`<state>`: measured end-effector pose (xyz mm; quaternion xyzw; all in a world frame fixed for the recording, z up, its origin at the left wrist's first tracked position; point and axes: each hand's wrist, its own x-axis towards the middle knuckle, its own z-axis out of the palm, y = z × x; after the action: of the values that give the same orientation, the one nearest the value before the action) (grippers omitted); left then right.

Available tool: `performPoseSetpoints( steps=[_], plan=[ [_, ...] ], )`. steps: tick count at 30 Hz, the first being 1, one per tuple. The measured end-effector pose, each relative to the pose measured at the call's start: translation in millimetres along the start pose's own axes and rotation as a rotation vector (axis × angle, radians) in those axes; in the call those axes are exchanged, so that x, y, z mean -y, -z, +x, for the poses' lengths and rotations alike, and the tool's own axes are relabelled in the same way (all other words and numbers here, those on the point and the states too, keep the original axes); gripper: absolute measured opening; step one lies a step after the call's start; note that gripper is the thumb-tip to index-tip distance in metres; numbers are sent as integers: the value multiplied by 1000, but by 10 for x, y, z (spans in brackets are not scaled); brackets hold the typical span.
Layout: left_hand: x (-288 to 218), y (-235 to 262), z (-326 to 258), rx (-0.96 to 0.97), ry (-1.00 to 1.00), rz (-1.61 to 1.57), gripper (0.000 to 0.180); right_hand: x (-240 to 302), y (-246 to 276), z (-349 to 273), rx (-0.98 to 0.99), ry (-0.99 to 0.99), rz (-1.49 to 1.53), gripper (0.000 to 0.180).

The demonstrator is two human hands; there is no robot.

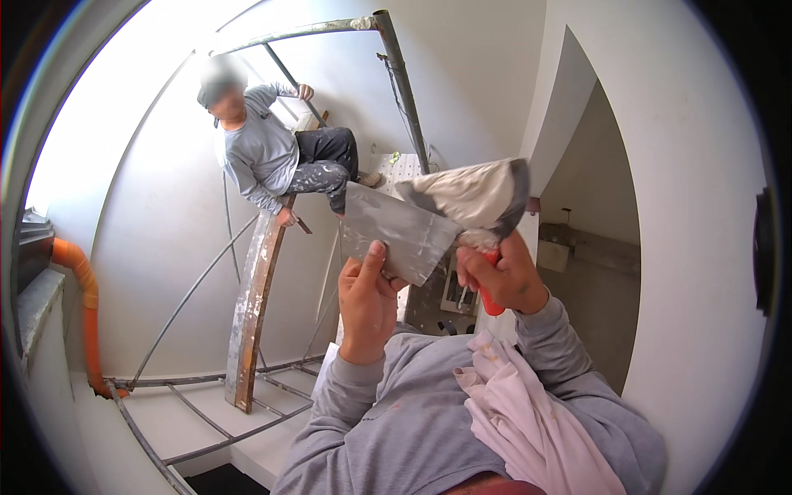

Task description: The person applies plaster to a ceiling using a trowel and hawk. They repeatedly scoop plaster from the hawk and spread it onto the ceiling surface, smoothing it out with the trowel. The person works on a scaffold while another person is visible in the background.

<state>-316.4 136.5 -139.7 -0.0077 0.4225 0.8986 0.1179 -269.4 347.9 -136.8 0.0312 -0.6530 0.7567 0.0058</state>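
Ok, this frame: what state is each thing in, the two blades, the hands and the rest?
Flat steel blade: held by left hand, nearly scraped clean.
Red-handled trowel: gripped by right hand, loaded with pale plaster.
White cloth: draped over the right forearm.
Plank: plaster-spattered, leaning on the scaffold.
Co-worker: seated on scaffold.

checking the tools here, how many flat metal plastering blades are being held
2: a bare grey flat metal blade in the left hand, and a plaster-loaded metal trowel with an orange handle in the right hand. Others may be hidden.
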Motion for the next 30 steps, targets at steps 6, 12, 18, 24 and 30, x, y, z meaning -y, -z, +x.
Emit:
performPoseSetpoints(
  steps=[6,12,18,24,30],
  plan=[
    [90,-25,106,84,-30,31,11,-282,28,127,80,288,-406,43],
    [-36,39,214,172,-266,24,15,-228,179,152,35,437,-803,59],
    [-421,-73,123,276,-1164,1089,16,-419,281,136,28,-42,-287,37],
    [-367,-214,190,690,-1226,1286,28,-336,120,81,-18,127,-234,23],
    [-378,-144,82,627,-1280,1291,27,-175,85,20,11,115,-270,22]
  ],
)
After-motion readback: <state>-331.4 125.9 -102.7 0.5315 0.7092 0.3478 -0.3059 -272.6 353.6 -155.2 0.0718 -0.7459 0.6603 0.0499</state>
